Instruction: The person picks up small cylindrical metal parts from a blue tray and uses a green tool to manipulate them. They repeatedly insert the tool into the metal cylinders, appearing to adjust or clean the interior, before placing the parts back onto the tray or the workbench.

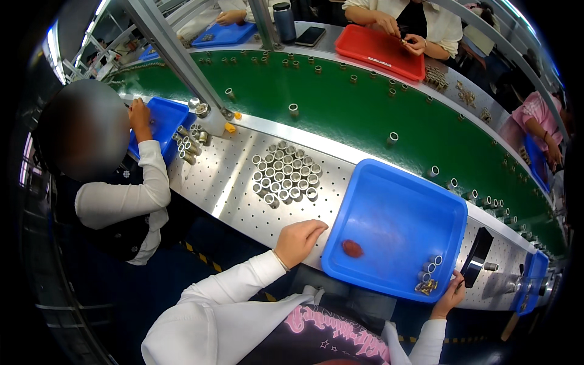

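A large blue tray (389, 213) lies in front of me, holding a reddish-brown oval piece (352, 248), a few metal sleeves (430, 267) and a small heap of brass-coloured parts (427, 286) in its near right corner. Beside the tray's left rim is my left hand (298, 242), its fingers curled and thumb pressed against them; whatever it may hold is hidden. My right hand (450, 296) is closed at the tray's right rim, near the corner with the parts. Something thin and dark shows at its fingertips, too small to name.
Many upright metal sleeves (286, 171) stand left of the tray on a perforated metal bench (234, 182). A green conveyor belt (340, 121) carries more sleeves beyond it. A black phone-like slab (477, 258) lies to the right. Co-workers sit left and opposite, one over a red tray (380, 53).
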The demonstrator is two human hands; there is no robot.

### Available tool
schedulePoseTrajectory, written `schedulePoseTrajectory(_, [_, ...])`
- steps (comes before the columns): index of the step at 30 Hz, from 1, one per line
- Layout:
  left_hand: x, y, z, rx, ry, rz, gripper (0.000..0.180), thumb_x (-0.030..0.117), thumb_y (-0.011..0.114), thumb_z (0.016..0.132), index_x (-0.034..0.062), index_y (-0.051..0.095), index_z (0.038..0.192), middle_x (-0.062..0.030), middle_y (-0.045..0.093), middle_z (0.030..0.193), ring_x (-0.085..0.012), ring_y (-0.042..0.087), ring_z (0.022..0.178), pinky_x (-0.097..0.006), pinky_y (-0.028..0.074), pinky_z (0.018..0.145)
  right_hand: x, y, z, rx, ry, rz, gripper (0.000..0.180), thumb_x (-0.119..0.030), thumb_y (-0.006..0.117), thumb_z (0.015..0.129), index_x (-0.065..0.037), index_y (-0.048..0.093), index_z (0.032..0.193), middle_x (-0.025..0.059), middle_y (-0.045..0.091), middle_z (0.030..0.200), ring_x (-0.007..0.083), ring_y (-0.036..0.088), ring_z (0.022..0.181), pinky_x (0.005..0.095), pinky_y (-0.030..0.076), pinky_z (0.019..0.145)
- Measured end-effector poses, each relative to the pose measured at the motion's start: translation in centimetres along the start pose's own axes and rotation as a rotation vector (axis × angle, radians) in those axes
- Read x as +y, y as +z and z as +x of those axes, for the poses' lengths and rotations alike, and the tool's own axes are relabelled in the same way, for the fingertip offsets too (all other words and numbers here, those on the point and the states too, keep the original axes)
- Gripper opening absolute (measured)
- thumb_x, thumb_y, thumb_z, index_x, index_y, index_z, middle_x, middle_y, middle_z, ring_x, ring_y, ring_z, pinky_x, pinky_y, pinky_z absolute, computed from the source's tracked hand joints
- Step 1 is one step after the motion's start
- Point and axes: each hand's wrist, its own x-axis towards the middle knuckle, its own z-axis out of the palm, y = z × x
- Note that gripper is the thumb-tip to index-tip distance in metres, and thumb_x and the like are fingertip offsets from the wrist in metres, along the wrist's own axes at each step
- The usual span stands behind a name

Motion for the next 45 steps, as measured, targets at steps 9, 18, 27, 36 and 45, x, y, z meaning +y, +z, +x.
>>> schedulePoseTrajectory(9, [0.9, 0.0, 0.1, -0.051, -0.035, 0.144, 0.008, 0.012, 0.063, 0.079, 0.0053, 0.063, 0.075, -0.0082, 0.059, 0.064, -0.0235, 0.058, 0.055, -0.031, 0.045, 0.052, 0.0, 0.0, 0.6, -0.090, 0.016, -0.010, 0.033, -0.024, 0.047, 0.095, -0.003, 0.044, 0.070, 0.0002, 0.042, 0.061, 0.0055, 0.038, 0.059, 0.0219, 0.032, 0.052])
schedulePoseTrajectory(18, [1.3, 0.5, -0.4, -0.106, 0.045, 0.484, 0.008, 0.015, 0.057, 0.074, 0.0080, 0.054, 0.075, -0.0088, 0.057, 0.067, -0.0287, 0.058, 0.063, -0.037, 0.046, 0.055, -0.6, -0.3, 1.0, -0.282, -0.046, 0.008, 0.029, -0.012, 0.056, 0.088, -0.001, 0.043, 0.064, 0.0034, 0.036, 0.053, 0.0096, 0.031, 0.049, 0.0276, 0.024, 0.045])
schedulePoseTrajectory(27, [0.9, 1.5, -0.7, -0.123, 0.076, 0.604, 0.014, 0.018, 0.060, 0.070, 0.0093, 0.053, 0.078, -0.0077, 0.055, 0.067, -0.0283, 0.058, 0.065, -0.036, 0.047, 0.055, -0.7, -1.8, 2.6, -0.529, -0.028, 0.033, 0.026, -0.010, 0.054, 0.088, -0.001, 0.044, 0.066, 0.0048, 0.038, 0.055, 0.0112, 0.035, 0.051, 0.0285, 0.027, 0.047])
schedulePoseTrajectory(36, [1.3, 1.9, -0.5, 0.083, -0.063, 0.546, 0.010, 0.015, 0.059, 0.079, 0.0092, 0.056, 0.087, -0.0105, 0.058, 0.066, -0.0303, 0.059, 0.062, -0.038, 0.046, 0.055, -0.1, -1.2, 2.7, -0.471, -0.140, 0.037, 0.025, -0.004, 0.062, 0.079, -0.001, 0.043, 0.063, 0.0087, 0.038, 0.053, 0.0165, 0.035, 0.047, 0.0296, 0.028, 0.045])
schedulePoseTrajectory(45, [0.5, 0.9, 2.7, 0.212, -0.177, 0.499, 0.017, 0.015, 0.056, 0.085, 0.0083, 0.056, 0.101, -0.0131, 0.062, 0.088, -0.0312, 0.060, 0.077, -0.038, 0.047, 0.066, 0.0, -0.9, 2.2, -0.348, -0.101, 0.118, 0.025, -0.009, 0.060, 0.084, -0.001, 0.047, 0.065, 0.0025, 0.040, 0.053, 0.0082, 0.035, 0.049, 0.0248, 0.029, 0.046])
